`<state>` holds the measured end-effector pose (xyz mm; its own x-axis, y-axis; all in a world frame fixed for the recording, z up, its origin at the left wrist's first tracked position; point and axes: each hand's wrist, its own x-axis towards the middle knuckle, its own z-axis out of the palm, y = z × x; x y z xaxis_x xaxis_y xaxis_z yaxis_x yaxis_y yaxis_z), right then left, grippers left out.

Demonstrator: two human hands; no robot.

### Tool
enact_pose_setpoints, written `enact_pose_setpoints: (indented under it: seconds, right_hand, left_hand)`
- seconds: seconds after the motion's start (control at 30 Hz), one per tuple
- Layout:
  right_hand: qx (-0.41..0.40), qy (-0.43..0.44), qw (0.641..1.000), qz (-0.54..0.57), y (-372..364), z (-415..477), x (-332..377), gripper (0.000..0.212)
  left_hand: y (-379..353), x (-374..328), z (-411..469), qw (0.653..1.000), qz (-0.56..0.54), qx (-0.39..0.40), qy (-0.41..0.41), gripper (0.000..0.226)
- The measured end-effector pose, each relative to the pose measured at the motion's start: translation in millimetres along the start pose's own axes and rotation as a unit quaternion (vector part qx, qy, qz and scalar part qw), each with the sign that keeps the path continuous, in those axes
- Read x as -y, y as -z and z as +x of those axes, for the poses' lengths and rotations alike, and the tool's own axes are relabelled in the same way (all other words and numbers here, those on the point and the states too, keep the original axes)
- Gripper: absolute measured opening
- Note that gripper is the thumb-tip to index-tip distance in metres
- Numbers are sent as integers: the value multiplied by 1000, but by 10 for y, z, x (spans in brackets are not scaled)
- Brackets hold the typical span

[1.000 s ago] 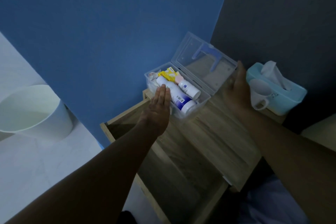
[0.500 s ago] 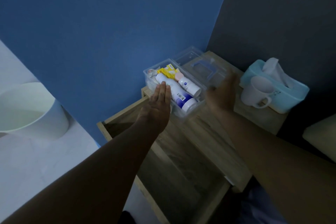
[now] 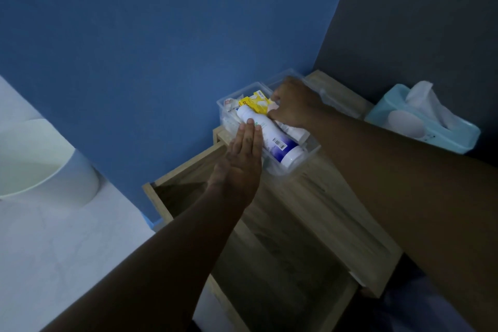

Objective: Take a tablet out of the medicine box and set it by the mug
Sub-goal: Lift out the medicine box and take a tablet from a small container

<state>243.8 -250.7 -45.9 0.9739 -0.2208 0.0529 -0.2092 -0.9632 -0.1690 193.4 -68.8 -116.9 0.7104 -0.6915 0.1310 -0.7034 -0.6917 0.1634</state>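
while a white bin (image 3: 40, 167) stood on the floor at far left, the left hand (image 3: 239, 159) lay flat and open against the near side of the clear medicine box (image 3: 299, 163) on the wooden table (image 3: 336, 213). inside lay a white bottle (image 3: 269, 140) and a yellow packet (image 3: 252, 105). the right hand (image 3: 292, 105) reached into the box, fingers curled at the packet; whether it gripped anything could not be told. the mug (image 3: 404, 124) stood against the tissue box (image 3: 420, 121) at right.
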Motion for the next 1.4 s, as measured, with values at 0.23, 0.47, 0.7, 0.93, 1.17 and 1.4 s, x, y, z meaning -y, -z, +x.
enact_pose_setpoints:
  seconds: [0.23, 0.47, 0.7, 0.93, 1.17, 1.4]
  right_hand:
    - [8, -46, 998, 29, 10, 83, -7, 44]
    - [-105, -59, 982, 148, 233, -225, 21, 30]
    - [-68, -21, 982, 178, 561, -1042, -215, 19]
    - [-53, 57, 975, 207, 1001, -1590, -345, 32]
    - [-69, 71, 958, 269, 1348, -1970, -266, 29]
    - [-93, 85, 955, 267, 1533, -2250, -287, 29]
  left_hand:
    - [10, 2, -12, 999, -42, -6, 2, 76]
    - [103, -38, -52, 999, -25, 16, 12, 88]
    - [308, -97, -62, 994, 44, 96, 24, 113]
    - [881, -473, 46, 963, -216, 67, 144, 85]
    - [1190, -1099, -186, 665, -726, 43, 170, 30]
    - [1205, -1373, -339, 566, -810, 54, 144, 30]
